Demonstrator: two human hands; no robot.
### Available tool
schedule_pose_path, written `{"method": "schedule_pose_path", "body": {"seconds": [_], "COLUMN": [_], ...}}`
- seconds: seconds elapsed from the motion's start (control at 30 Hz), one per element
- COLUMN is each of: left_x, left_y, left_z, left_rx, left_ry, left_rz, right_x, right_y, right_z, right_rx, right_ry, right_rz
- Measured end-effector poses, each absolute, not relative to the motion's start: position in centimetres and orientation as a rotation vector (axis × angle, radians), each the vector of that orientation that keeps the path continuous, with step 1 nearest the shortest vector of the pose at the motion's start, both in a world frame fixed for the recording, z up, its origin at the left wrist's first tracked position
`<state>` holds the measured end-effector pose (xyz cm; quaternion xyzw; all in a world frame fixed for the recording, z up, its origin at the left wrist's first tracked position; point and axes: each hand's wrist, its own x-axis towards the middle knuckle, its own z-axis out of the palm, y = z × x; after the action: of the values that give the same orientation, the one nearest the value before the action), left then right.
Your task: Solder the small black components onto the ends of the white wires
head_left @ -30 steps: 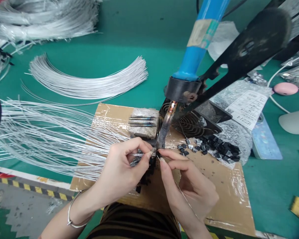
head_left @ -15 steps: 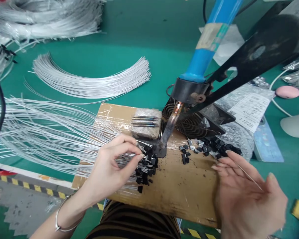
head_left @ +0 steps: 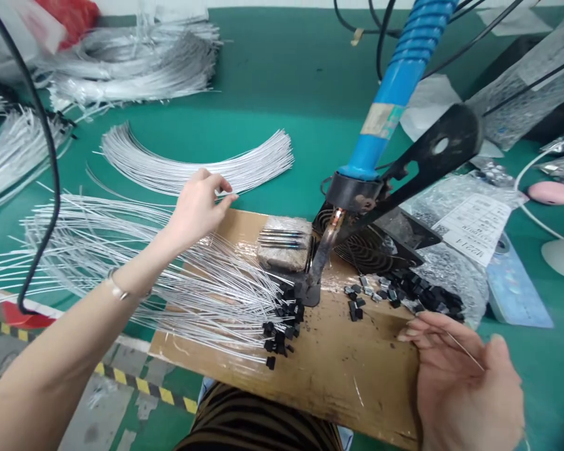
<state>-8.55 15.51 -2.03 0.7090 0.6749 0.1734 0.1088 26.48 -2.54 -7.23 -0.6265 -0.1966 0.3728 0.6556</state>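
Observation:
My left hand [head_left: 198, 207] reaches out over the green table toward a curved bundle of white wires [head_left: 188, 168], its fingers loosely curled and nothing visible in them. My right hand [head_left: 460, 376] rests at the lower right edge of the cardboard board [head_left: 348, 369], fingers stretched, with a thin strand of solder wire [head_left: 463, 352] running across them. A blue-handled soldering iron [head_left: 380, 119] stands clamped in a black holder, its tip down on the board. Wires with black parts on their ends [head_left: 279, 326] fan out across the board's left side.
Loose black components [head_left: 404, 294] lie beside a plastic bag with a white label [head_left: 474, 228]. A small fan grille [head_left: 366, 247] sits behind the iron, a sponge block [head_left: 284, 241] to its left. More wire bundles [head_left: 136, 62] lie at the back left. A pink object [head_left: 551, 192] is at the right.
My left hand let go of the wire near the iron tip and moved up and left to the curved wire bundle. My right hand drew back to the lower right with the solder strand.

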Motion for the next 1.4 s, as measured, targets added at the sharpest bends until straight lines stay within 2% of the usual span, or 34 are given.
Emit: {"method": "schedule_pose_path", "body": {"seconds": [0.13, 0.27, 0.57, 0.77, 0.9, 1.07, 1.2, 1.4], "left_x": [-9.0, -9.4, -11.2, -10.4, -10.4, -10.1, -8.4, -7.5], "left_y": [19.4, 19.8, 19.1, 17.1, 13.8, 9.5, 6.7, 4.3], "left_z": [-4.3, -5.1, -2.4, 0.4, 3.1, 4.2, 3.0, 1.9], "left_rx": [2.079, 2.086, 1.991, 1.868, 1.922, 1.641, 1.474, 1.393], "left_ry": [1.937, 1.862, 1.773, 1.702, 1.708, 1.268, 1.186, 1.149], "left_rz": [0.423, 0.447, 0.793, 0.903, 0.797, 0.308, 0.287, 0.334], "right_x": [26.5, 26.3, 26.6, 26.5, 26.5, 25.0, 22.4, 18.9], "right_y": [-2.7, -2.8, -3.2, -3.4, -3.2, -4.0, -4.9, -3.4], "right_z": [-7.5, -7.6, -8.2, -8.2, -8.0, -6.8, -5.0, -3.1], "right_rx": [-1.443, -1.45, -1.43, -1.432, -1.421, -1.444, -1.549, -1.338], "right_ry": [-0.437, -0.446, -0.523, -0.539, -0.55, -0.67, -0.982, -1.379], "right_rz": [0.848, 0.825, 0.814, 0.813, 0.801, 0.806, 1.003, 1.261]}}
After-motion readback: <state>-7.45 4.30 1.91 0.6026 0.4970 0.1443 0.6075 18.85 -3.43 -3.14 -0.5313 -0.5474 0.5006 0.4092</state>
